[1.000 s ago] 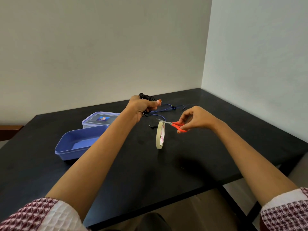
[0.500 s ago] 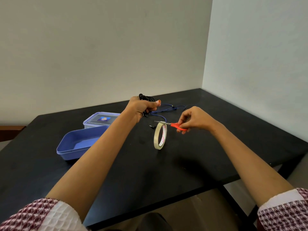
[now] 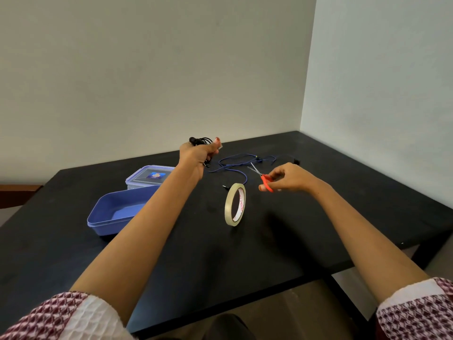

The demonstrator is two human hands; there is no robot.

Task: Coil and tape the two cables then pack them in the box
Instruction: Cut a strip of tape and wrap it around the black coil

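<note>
the left hand (image 3: 196, 154) is raised above the black bench (image 3: 269, 253), its fingers clenched around a bundle of coiled black cable (image 3: 199, 141), with a small piece of tape (image 3: 220, 145) stuck at the thumb tip. the right hand (image 3: 289, 179) holds red-handled scissors (image 3: 263, 176), fingers through the loops and blades pointing up and left. a blue cable (image 3: 235, 165) lies loose and uncoiled on the bench behind the hands. a roll of tape (image 3: 235, 204) stands on its edge between the 2 arms. the open blue box (image 3: 117, 212) sits left of the left forearm, and its lid (image 3: 149, 176) lies just behind it.
</note>
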